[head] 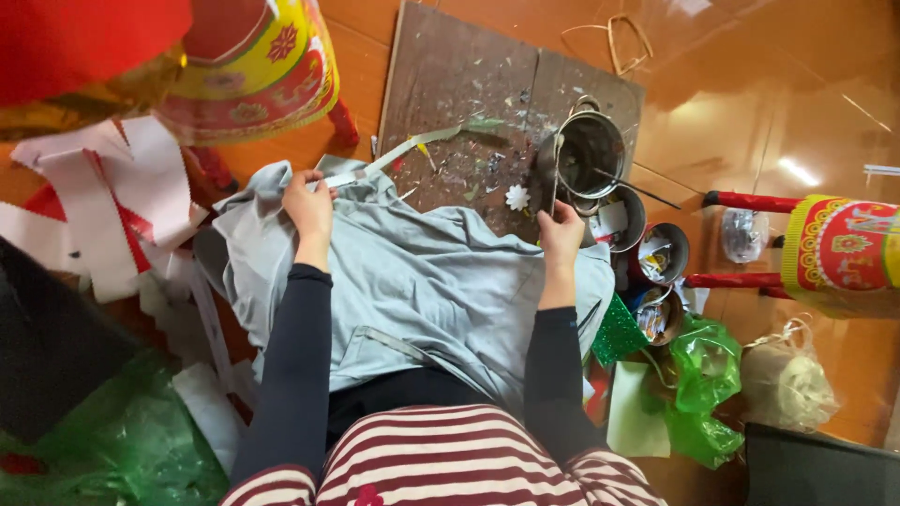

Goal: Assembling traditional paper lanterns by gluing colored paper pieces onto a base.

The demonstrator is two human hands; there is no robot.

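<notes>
Two hands over grey cloth (422, 281) on lap | left hand (307, 201) pinches paper strip (412, 148) | right hand (561, 230) closed on thin stick (557, 173) | metal pot (589, 150) on board (459, 94), contents unclear | tins (661, 253) hold scraps

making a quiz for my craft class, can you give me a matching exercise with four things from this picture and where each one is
Things:
1. left hand
2. right hand
3. white paper flower
4. green plastic bag

Places:
A. on the paint-spattered wooden board
B. on the floor at the far right, below the tins
C. gripping the end of a long paper strip
D. beside the big metal tin

Pairs: 1-C, 2-D, 3-A, 4-B
</notes>
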